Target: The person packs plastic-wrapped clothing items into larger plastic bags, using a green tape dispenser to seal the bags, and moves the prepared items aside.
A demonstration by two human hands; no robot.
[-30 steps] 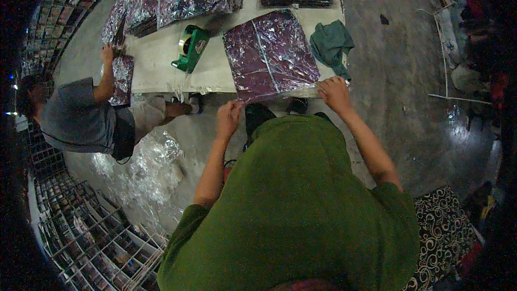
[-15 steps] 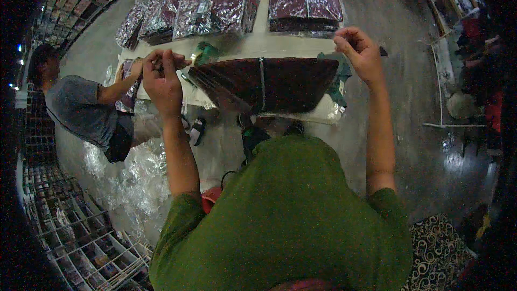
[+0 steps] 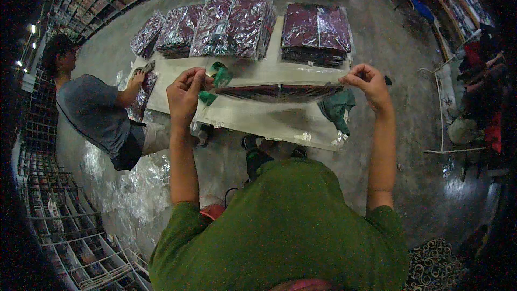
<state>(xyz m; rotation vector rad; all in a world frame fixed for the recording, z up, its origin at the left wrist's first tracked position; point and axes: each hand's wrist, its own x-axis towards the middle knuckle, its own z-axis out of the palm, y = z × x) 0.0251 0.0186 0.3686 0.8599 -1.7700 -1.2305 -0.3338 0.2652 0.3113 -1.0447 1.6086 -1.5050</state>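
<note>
Above the near part of the pale table point(image 3: 253, 118), a clear plastic bag with flat, dark maroon folded cloth inside point(image 3: 280, 92) is stretched between my hands, seen almost edge-on. My left hand point(image 3: 186, 96) pinches one end of it between thumb and fingers. At the opposite end, my right hand point(image 3: 370, 87) is closed in a similar pinch. A green crumpled piece point(image 3: 221, 75) lies just beyond my left hand. Dark green cloth point(image 3: 339, 109) rests at the table's right end, below my right hand.
Stacks of bagged maroon cloth point(image 3: 232, 26) and another stack point(image 3: 315, 31) line the table's far side. A co-worker in grey point(image 3: 89, 110) handles a bagged item point(image 3: 142, 97) at the left end. Loose clear plastic point(image 3: 129, 183) litters the floor; wire racks point(image 3: 59, 221) stand left.
The bag has swung from hanging with its broad face showing to nearly edge-on. Both hands appear lower in the view, which has shifted to show more of the room's far side.
</note>
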